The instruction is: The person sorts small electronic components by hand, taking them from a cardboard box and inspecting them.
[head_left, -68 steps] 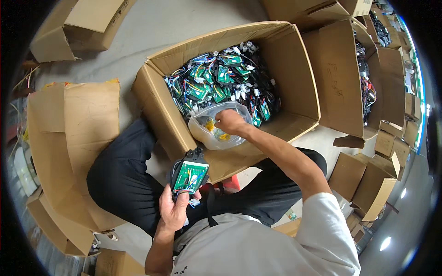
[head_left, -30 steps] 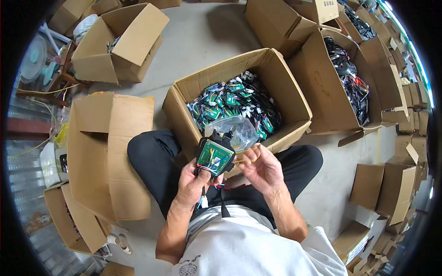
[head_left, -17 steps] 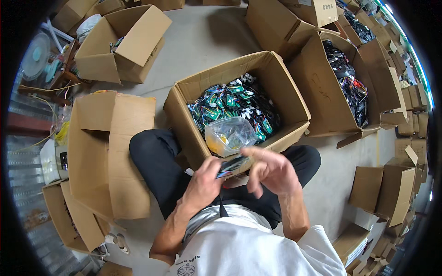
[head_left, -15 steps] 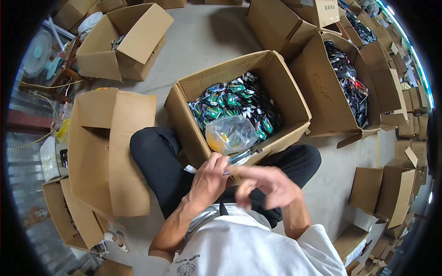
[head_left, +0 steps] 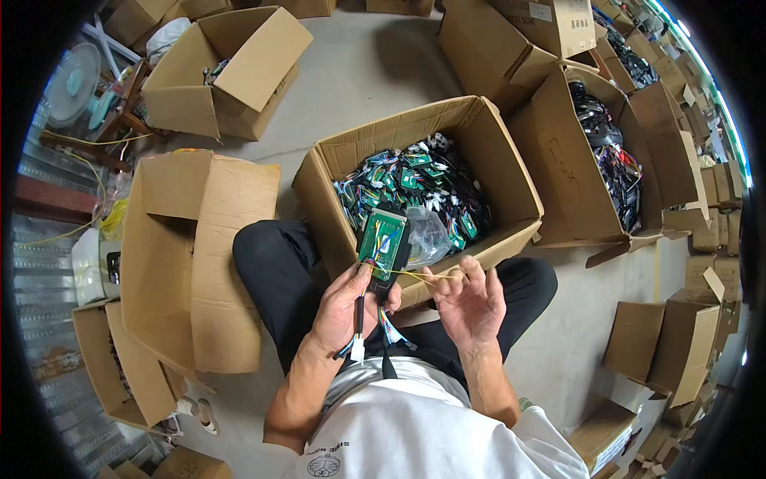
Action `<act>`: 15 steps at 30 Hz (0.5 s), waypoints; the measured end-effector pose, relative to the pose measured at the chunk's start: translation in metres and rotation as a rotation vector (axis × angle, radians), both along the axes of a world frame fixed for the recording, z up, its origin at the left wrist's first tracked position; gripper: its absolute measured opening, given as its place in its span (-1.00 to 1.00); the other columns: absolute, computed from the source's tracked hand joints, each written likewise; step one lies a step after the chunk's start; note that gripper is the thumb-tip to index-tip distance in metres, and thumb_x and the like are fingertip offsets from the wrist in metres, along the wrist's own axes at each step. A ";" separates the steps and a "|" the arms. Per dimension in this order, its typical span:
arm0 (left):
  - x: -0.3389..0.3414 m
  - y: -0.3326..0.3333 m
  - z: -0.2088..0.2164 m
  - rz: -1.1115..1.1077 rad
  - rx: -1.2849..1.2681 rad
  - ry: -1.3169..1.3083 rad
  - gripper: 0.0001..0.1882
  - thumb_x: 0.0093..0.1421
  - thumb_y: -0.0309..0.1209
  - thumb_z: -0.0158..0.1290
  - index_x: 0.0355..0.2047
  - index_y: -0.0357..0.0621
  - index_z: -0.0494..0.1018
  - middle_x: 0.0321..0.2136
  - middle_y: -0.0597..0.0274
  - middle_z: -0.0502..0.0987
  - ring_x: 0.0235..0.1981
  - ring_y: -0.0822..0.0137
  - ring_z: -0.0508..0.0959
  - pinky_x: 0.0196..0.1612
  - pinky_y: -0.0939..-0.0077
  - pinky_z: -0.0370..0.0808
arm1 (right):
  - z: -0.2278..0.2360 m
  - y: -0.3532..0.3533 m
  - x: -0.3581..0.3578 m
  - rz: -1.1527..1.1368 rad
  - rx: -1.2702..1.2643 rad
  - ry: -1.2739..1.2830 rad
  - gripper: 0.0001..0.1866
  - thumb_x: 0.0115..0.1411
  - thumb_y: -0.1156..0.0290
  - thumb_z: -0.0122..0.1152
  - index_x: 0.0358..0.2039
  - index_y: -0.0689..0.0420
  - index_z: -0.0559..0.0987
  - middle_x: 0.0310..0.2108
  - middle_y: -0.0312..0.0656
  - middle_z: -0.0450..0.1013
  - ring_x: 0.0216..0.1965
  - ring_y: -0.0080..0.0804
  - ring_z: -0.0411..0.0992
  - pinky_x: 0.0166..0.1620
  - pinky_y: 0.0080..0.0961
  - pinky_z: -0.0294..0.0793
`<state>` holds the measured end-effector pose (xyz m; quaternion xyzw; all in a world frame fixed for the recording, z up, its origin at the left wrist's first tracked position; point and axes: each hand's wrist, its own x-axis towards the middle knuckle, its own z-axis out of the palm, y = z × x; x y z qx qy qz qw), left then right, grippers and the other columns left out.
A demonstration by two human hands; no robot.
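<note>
My left hand [head_left: 345, 305] grips a green circuit board [head_left: 382, 242] on a black backing, tilted up over the near wall of a cardboard box [head_left: 515, 164]. Coloured wires and a white connector [head_left: 358, 350] hang from the board below my fingers. From the board a thin yellow strand, apparently a rubber band [head_left: 411, 274], runs taut to my right hand [head_left: 472, 307], whose fingers are curled around its end. Inside the box lies a heap of wired green circuit boards [head_left: 411, 172]. A clear plastic bag [head_left: 428, 235] rests on them, partly hidden behind the held board.
An open cardboard box [head_left: 159, 271] stands at my left, and another box [head_left: 227, 76] sits at the far left. On the right, a tall box [head_left: 554, 152] holds black wired parts [head_left: 616, 176]. My crossed legs [head_left: 271, 267] flank the middle box.
The circuit board has come up into clear view in my left hand. My right hand has moved away to the right, stretching the yellow strand. The view has shifted slightly.
</note>
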<state>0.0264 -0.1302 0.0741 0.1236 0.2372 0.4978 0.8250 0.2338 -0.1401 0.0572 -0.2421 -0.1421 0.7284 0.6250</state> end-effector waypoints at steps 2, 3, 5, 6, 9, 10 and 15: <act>0.003 0.001 0.001 0.006 0.000 -0.017 -0.65 0.47 -0.19 -0.16 0.02 -0.23 0.34 -0.32 0.08 0.50 -0.27 0.27 0.47 -0.14 0.39 0.37 | 0.003 0.005 0.001 -0.059 -0.151 0.326 -0.38 0.38 -0.03 -0.02 0.19 0.26 0.39 -0.35 -0.02 0.54 -0.34 -0.31 0.47 0.13 -0.16 0.47; 0.004 0.002 -0.003 -0.022 0.055 0.028 -0.64 0.47 -0.19 -0.17 0.03 -0.24 0.33 -0.33 0.09 0.49 -0.28 0.28 0.47 -0.15 0.40 0.37 | 0.002 0.010 0.006 0.005 -0.153 0.476 -0.32 0.38 -0.08 -0.06 0.25 0.25 0.31 -0.26 0.05 0.52 -0.35 -0.33 0.46 0.07 -0.21 0.51; 0.006 0.001 -0.007 -0.059 0.113 0.102 -0.62 0.47 -0.15 -0.16 0.01 -0.25 0.33 -0.34 0.10 0.49 -0.38 0.34 0.46 -0.26 0.46 0.41 | 0.002 0.021 0.016 0.106 -0.155 0.681 -0.13 0.33 -0.24 -0.07 0.36 0.23 0.15 0.06 0.32 0.39 -0.29 -0.30 0.51 -0.15 -0.34 0.65; 0.004 0.001 -0.007 -0.060 0.116 0.099 -0.62 0.47 -0.15 -0.16 0.01 -0.25 0.33 -0.34 0.10 0.49 -0.38 0.34 0.46 -0.26 0.46 0.41 | 0.004 0.026 0.020 0.105 -0.153 0.678 -0.13 0.33 -0.24 -0.07 0.36 0.23 0.15 0.06 0.32 0.39 -0.29 -0.30 0.51 -0.15 -0.34 0.65; -0.021 0.004 -0.009 -0.112 0.519 0.773 -0.58 0.43 -0.10 -0.05 -0.11 -0.31 0.37 -0.42 0.18 0.49 -0.52 0.49 0.41 -0.44 0.52 0.42 | 0.019 0.040 0.031 0.225 -0.053 0.504 0.14 0.14 -0.53 -0.10 0.40 0.19 0.07 0.20 0.57 0.18 -0.28 -0.06 0.61 -0.29 -0.34 0.70; -0.037 0.003 -0.002 -0.247 0.580 1.020 -0.61 0.42 -0.15 -0.01 -0.15 -0.32 0.38 -0.45 0.08 0.52 -0.48 0.31 0.52 -0.38 0.41 0.46 | 0.021 0.046 0.031 0.232 -0.057 0.503 0.14 0.14 -0.53 -0.10 0.40 0.19 0.07 0.20 0.57 0.18 -0.28 -0.06 0.61 -0.29 -0.34 0.70; -0.054 0.000 0.001 -0.180 0.861 1.368 -0.71 0.28 -0.34 0.14 -0.16 -0.32 0.39 -0.31 -0.18 0.51 -0.25 -0.25 0.55 -0.25 0.06 0.50 | 0.034 0.064 0.008 0.544 0.165 -0.276 0.40 -0.14 -0.75 -0.17 0.48 0.03 -0.15 0.13 0.46 0.33 -0.39 -0.03 0.62 -0.29 -0.28 0.67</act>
